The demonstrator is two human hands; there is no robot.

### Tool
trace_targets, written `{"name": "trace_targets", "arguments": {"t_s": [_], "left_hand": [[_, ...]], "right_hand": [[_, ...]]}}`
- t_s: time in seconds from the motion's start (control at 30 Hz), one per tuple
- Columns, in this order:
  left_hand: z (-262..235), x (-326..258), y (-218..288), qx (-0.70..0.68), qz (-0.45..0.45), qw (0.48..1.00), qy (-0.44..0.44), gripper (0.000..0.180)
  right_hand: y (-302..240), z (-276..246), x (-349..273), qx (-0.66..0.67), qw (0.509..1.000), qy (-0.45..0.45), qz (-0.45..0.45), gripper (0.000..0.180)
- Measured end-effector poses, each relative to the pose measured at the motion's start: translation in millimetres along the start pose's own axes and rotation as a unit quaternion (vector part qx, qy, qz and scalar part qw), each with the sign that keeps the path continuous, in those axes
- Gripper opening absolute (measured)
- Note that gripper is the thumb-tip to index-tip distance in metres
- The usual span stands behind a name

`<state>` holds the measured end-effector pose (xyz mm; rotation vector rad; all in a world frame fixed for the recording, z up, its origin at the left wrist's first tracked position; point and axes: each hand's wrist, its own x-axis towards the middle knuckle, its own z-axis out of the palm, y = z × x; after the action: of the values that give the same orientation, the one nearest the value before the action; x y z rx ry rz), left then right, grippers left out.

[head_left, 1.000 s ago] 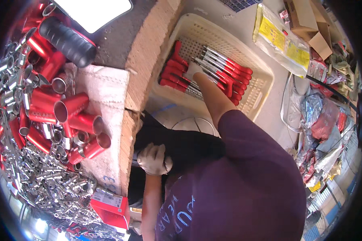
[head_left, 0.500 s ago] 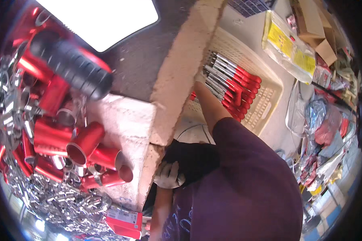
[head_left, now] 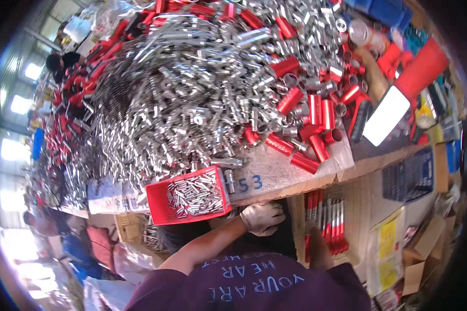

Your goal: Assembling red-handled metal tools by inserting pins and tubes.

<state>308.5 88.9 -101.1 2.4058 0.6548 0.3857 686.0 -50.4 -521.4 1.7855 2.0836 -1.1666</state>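
While the head is turned toward the bench, both hands sit low in view, below its edge.
Left hand: the gloved left hand (head_left: 262,217) is loosely curled just under the bench edge (head_left: 296,187), beside the red tray (head_left: 189,196); I cannot tell whether it grips anything.
Right hand: the bare right hand (head_left: 316,248) reaches down onto the red-handled tools (head_left: 327,220) in the pale basket (head_left: 355,228), fingers on their near ends; whether it has closed on one I cannot tell.
Tools: they lie side by side in the basket, below the bench on the right.
Tray: it holds short silver pins and overhangs the bench front.
Doing it well: my judgement is to take a single tool by its handle without disturbing the row, and to keep the left arm off the overhanging tray.
Further back: red tubes (head_left: 306,132) lie on the bench, with a big heap of silver tubes (head_left: 192,98) behind them.
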Motion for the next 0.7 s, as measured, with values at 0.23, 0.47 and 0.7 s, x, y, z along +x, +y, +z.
{"name": "trace_targets", "arguments": {"t_s": [0.23,0.47,0.7], "left_hand": [[-4,-12,19,0.038,-0.017,0.996,0.077,0.035],[-60,-88,86,-0.079,-0.037,0.976,0.200,0.024],[-103,-235,126,-0.063,-0.241,0.880,0.404,0.008]], "right_hand": [[-220,-264,-82,-0.013,0.999,0.043,-0.024,0.040],[-426,-438,-160,0.147,0.950,0.186,-0.205,0.033],[-534,-484,-105,-0.100,0.920,0.341,-0.164,0.035]]}}
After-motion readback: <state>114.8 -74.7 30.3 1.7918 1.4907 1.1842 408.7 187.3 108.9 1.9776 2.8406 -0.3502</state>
